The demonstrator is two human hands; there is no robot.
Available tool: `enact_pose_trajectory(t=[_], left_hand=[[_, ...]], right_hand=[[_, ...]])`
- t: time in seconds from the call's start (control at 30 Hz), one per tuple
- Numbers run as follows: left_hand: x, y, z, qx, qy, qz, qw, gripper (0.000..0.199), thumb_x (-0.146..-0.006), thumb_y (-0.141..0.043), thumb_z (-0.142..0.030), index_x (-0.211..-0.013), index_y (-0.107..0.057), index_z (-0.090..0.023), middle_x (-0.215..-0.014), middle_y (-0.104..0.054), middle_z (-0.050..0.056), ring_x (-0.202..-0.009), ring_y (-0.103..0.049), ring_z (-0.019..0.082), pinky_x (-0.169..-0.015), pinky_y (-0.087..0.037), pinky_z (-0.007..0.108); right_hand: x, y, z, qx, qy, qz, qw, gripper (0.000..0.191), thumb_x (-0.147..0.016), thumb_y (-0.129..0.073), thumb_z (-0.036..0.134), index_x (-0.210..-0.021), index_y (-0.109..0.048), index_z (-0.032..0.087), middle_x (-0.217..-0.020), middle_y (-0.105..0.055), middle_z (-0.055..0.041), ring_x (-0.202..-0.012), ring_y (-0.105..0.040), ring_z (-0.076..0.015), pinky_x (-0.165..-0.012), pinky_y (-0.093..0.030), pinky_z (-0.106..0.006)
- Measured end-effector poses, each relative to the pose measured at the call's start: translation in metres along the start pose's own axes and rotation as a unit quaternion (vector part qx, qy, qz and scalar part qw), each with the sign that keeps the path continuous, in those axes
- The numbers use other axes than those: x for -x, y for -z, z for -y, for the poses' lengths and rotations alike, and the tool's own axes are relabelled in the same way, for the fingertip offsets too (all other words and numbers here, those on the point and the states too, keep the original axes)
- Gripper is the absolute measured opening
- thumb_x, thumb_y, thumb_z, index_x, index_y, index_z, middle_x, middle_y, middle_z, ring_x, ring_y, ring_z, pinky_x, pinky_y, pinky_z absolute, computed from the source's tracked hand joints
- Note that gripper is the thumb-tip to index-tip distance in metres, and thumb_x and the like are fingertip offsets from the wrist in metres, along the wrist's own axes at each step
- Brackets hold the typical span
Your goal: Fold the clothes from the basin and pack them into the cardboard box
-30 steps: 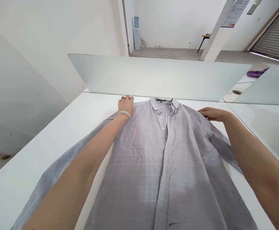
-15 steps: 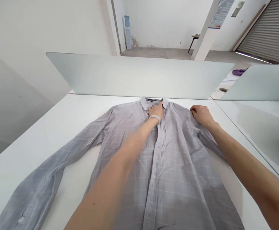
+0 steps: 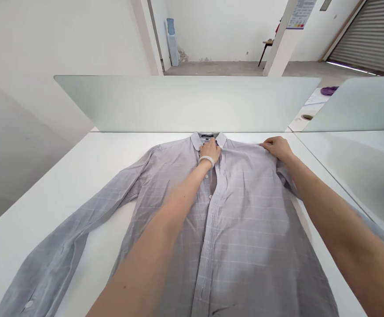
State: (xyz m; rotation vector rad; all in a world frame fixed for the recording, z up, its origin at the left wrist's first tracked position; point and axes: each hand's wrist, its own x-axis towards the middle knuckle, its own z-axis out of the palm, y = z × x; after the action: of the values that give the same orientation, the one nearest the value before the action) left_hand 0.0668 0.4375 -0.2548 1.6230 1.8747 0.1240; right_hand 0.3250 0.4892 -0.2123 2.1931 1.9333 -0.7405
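So I've got a grey button-up shirt [image 3: 251, 220] lying front side up on a white table [image 3: 79, 180], collar [image 3: 196, 141] right by the frosted divider [image 3: 192, 103]. My hands are well apart: the right hand [image 3: 277, 147] pinches the shirt at the shoulder, and the left hand [image 3: 210, 151] is at the collar opening, though I can't tell if it grips or just presses. I'd call this the straightening-out step. Next move wants a gentle, even pull on the shoulder with the collar anchored, I reckon. Container-wise, I only spot a blue water bottle [image 3: 170, 26] on the dispenser [image 3: 173, 50] way back; can't tell how full.
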Motion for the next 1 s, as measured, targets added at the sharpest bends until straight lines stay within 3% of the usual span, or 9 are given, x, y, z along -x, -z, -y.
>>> enact_pose_trajectory(t=[0.13,0.3,0.43,0.6,0.7,0.77,0.9,0.97,1.0], left_hand=[[-0.001,-0.001,0.003,0.011,0.000,0.009,1.000,0.034,-0.087,-0.037,-0.016,-0.119,-0.046,-0.015,-0.106,-0.066,0.012,-0.102,-0.061,0.026,-0.089,-0.041,0.037],[0.004,0.003,0.003,0.022,-0.001,-0.032,0.999,0.053,-0.081,-0.040,-0.008,-0.133,-0.039,-0.019,-0.123,-0.057,0.010,-0.111,-0.054,0.023,-0.092,-0.039,0.034],[-0.004,0.013,-0.011,-0.038,-0.086,-0.091,0.991,0.052,-0.082,-0.040,-0.004,-0.128,-0.050,-0.026,-0.137,-0.044,0.007,-0.126,-0.035,0.025,-0.100,-0.030,0.041],[-0.036,0.007,-0.044,-0.099,-0.222,0.017,0.970,0.033,-0.091,-0.038,-0.017,-0.113,-0.062,-0.025,-0.131,-0.051,0.008,-0.131,-0.030,0.026,-0.107,-0.014,0.051],[-0.045,-0.010,-0.053,-0.129,-0.203,0.089,0.967,0.032,-0.093,-0.039,-0.026,-0.119,-0.058,-0.025,-0.134,-0.048,0.011,-0.129,-0.035,0.030,-0.105,-0.016,0.059],[-0.045,-0.020,-0.051,-0.126,-0.185,0.094,0.970,0.036,-0.094,-0.034,-0.026,-0.125,-0.054,-0.025,-0.137,-0.045,0.013,-0.128,-0.036,0.032,-0.102,-0.021,0.062],[-0.041,-0.029,-0.043,-0.100,-0.179,0.076,0.976,0.039,-0.096,-0.029,-0.026,-0.128,-0.050,-0.029,-0.140,-0.041,0.010,-0.130,-0.034,0.030,-0.103,-0.022,0.061],[-0.041,-0.030,-0.041,-0.096,-0.180,0.073,0.976,0.040,-0.095,-0.028,-0.025,-0.129,-0.049,-0.030,-0.140,-0.041,0.009,-0.130,-0.034,0.030,-0.103,-0.022,0.061],[-0.041,-0.031,-0.041,-0.096,-0.182,0.071,0.976,0.041,-0.095,-0.027,-0.025,-0.129,-0.049,-0.030,-0.140,-0.041,0.009,-0.130,-0.033,0.030,-0.103,-0.022,0.061]], right_hand=[[0.003,-0.013,0.004,0.010,-0.049,-0.101,0.994,0.030,-0.084,-0.047,0.035,-0.098,-0.068,0.020,-0.095,-0.067,-0.0104,-0.090,-0.058,-0.0243,-0.077,-0.043,-0.032],[-0.002,-0.024,-0.001,0.011,-0.030,-0.064,0.997,0.030,-0.082,-0.046,0.030,-0.099,-0.068,0.018,-0.099,-0.067,-0.0108,-0.093,-0.058,-0.0239,-0.080,-0.043,-0.032],[-0.008,-0.020,-0.005,0.015,0.005,-0.053,0.998,0.029,-0.081,-0.047,0.028,-0.097,-0.069,0.017,-0.097,-0.067,-0.0098,-0.090,-0.058,-0.0221,-0.081,-0.042,-0.031],[-0.008,-0.013,-0.003,-0.012,0.023,-0.028,0.999,0.027,-0.083,-0.047,0.031,-0.094,-0.069,0.017,-0.091,-0.068,-0.0082,-0.085,-0.058,-0.0197,-0.079,-0.042,-0.029],[0.000,0.004,-0.012,-0.053,0.013,0.038,0.998,0.031,-0.079,-0.056,0.041,-0.095,-0.067,0.018,-0.091,-0.067,-0.0075,-0.083,-0.059,-0.0188,-0.076,-0.044,-0.028],[0.015,0.023,-0.026,-0.096,-0.025,0.117,0.988,0.043,-0.072,-0.065,0.050,-0.102,-0.065,0.019,-0.096,-0.067,-0.0082,-0.082,-0.060,-0.0197,-0.071,-0.046,-0.028],[0.061,0.068,-0.074,-0.189,-0.125,0.286,0.931,0.066,-0.062,-0.076,0.049,-0.120,-0.056,0.023,-0.110,-0.065,-0.0114,-0.086,-0.064,-0.0247,-0.067,-0.050,-0.030],[0.081,0.088,-0.103,-0.193,-0.140,0.344,0.908,0.057,-0.062,-0.076,0.046,-0.113,-0.061,0.024,-0.109,-0.066,-0.0111,-0.088,-0.064,-0.0264,-0.067,-0.051,-0.029],[0.088,0.096,-0.118,-0.167,-0.139,0.335,0.917,0.047,-0.064,-0.075,0.045,-0.105,-0.065,0.023,-0.103,-0.067,-0.0105,-0.086,-0.064,-0.0262,-0.066,-0.050,-0.029]])
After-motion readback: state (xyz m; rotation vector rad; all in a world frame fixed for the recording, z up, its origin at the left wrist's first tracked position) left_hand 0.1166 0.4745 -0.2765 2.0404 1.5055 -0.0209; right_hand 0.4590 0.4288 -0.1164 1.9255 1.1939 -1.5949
